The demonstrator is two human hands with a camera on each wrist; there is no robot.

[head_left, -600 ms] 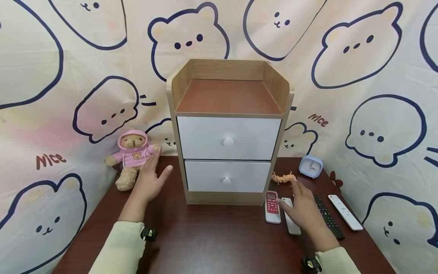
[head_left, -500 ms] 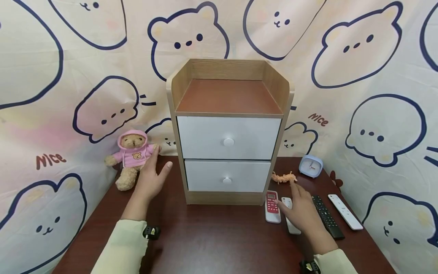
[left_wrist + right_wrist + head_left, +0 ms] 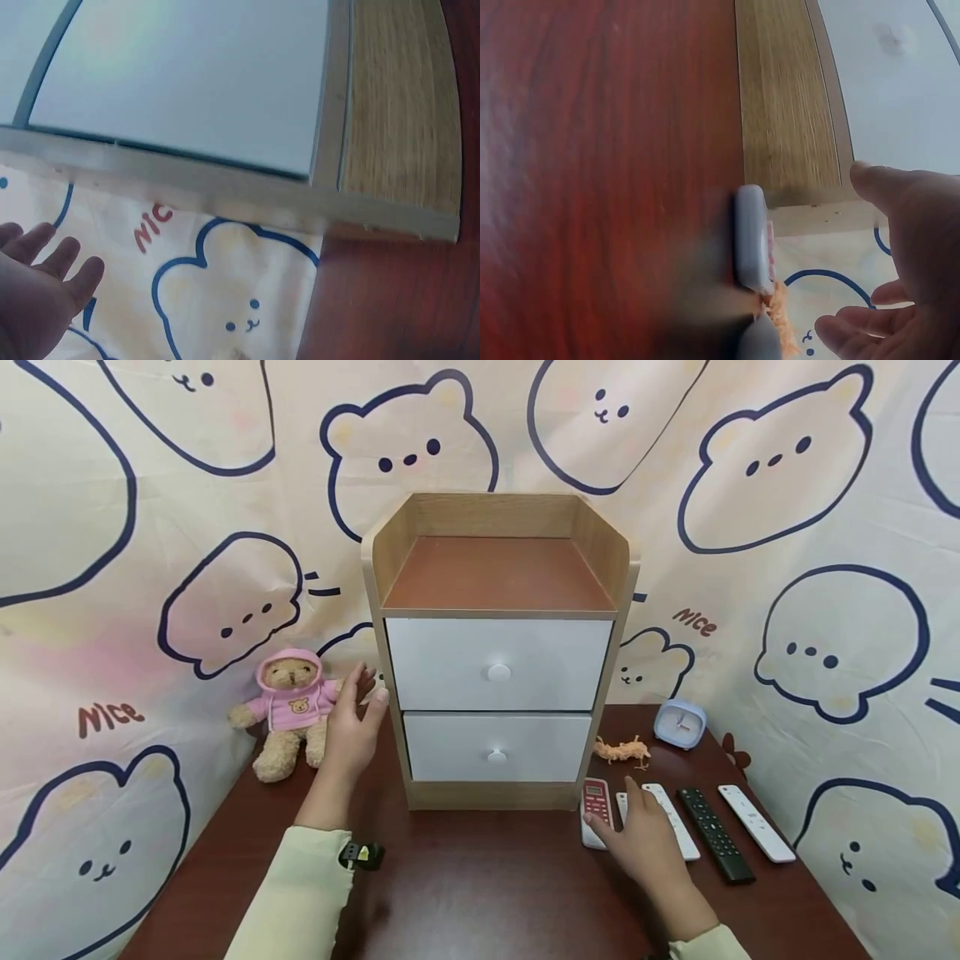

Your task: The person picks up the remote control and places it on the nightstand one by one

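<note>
My left hand (image 3: 351, 735) is raised between the teddy bear (image 3: 294, 706) in a pink hoodie and the left side of the small two-drawer cabinet (image 3: 487, 795). Its fingers are relaxed and hold nothing; the left wrist view shows the same hand (image 3: 41, 300) beside the cabinet's edge. Over the remotes at the right hovers my right hand (image 3: 647, 847), fingers loosely spread. It overlaps a white remote (image 3: 622, 806) in the head view and holds nothing. In the right wrist view this hand (image 3: 907, 262) is near the cabinet's front corner. Both white drawers (image 3: 450, 664) are closed.
Right of the cabinet lie a red-and-white remote (image 3: 597, 802), another white remote (image 3: 670, 814), a black remote (image 3: 716, 837) and a white one (image 3: 756, 823) near the table's edge. Behind them are an orange stringy object (image 3: 621, 750) and a blue clock (image 3: 680, 724). Patterned cloth (image 3: 832, 610) hangs behind.
My left hand has moved right, away from the bear and towards the cabinet. My right hand has shifted left and nearer to me, uncovering a white remote. The view has tilted slightly.
</note>
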